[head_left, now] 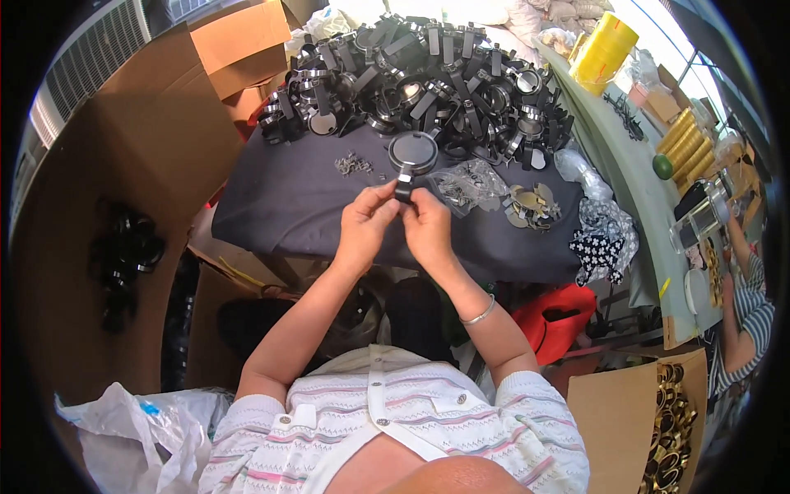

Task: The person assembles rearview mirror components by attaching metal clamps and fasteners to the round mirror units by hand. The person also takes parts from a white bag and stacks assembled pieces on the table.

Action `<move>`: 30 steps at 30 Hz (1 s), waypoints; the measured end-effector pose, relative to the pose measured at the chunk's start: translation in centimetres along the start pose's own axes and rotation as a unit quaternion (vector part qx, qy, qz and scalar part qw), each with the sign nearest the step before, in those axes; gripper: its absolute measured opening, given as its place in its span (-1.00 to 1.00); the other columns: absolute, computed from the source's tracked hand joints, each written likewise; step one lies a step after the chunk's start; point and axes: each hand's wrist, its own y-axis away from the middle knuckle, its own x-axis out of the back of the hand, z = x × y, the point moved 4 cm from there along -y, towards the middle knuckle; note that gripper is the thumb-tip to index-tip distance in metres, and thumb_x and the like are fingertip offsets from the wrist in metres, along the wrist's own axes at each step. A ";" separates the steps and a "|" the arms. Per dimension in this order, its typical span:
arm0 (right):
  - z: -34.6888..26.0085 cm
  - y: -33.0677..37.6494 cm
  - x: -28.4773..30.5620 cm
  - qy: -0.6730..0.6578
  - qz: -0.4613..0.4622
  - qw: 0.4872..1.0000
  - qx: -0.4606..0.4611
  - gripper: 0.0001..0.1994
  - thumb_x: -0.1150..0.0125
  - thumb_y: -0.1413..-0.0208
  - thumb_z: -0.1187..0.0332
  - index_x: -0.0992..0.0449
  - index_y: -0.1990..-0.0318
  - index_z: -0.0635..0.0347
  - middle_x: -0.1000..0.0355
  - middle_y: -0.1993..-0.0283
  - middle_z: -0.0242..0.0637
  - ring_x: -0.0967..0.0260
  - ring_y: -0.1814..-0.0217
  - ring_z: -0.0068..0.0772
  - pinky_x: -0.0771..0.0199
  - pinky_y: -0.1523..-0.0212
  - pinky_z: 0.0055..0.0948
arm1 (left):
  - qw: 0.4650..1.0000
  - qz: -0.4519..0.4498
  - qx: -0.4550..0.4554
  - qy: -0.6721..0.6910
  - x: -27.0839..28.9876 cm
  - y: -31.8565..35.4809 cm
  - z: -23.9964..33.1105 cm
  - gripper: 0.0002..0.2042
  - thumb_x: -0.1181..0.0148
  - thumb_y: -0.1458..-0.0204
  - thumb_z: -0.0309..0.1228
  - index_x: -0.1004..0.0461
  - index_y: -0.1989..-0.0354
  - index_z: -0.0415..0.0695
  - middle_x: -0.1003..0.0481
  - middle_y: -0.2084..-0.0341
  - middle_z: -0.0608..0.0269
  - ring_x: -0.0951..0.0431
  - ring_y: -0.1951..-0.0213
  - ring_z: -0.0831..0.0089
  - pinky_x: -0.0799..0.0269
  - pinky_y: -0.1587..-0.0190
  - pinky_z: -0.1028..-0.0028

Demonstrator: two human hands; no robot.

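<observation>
My left hand point(366, 222) and right hand point(429, 224) meet in front of me at the near side of the bench point(288, 206), thumbs and fingertips pinched together on the dark near end of a round-headed piece point(413, 153); the exact finger contacts beneath it are hidden. Principal relation: the piece lies directly on the far side of my hands, its long axis running near to far with a slight lean rightward at the far end, so that the disc is farthest from me and the narrow black end sits between my fingertips, neither hand being clearly nearer to it. A silver bangle point(480, 313) circles my right wrist. Left of the disc lies a scatter of small metal bits point(354, 165); to its right, a clear bag of small parts point(469, 186) and, farther right, a loose stack of flat plates point(535, 207). Beyond the disc, a broad heap of similar black and silver pieces point(494, 99) covers the far side of the bench. At the right edge rest crumpled clear plastic point(609, 222) and a black-and-white patterned cloth point(598, 257). Outermost: a tall cardboard box point(164, 115) at left, a carton of gold-coloured rings point(671, 428) at near right, and a co-worker's striped sleeve point(753, 305) at far right.
</observation>
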 end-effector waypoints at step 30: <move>0.3 -2.2 -5.0 -0.016 -0.156 0.978 0.135 -0.87 -0.10 -0.09 0.46 -0.45 0.26 0.35 -0.44 0.36 -0.18 -0.39 0.37 -0.40 -0.40 0.33 -0.44 | 0.926 0.120 -0.197 -0.298 9.7 1.0 0.4 -0.93 -0.18 0.18 -0.45 -0.47 0.55 -0.18 -0.45 0.58 0.12 -0.50 0.49 0.23 -0.39 0.43 0.37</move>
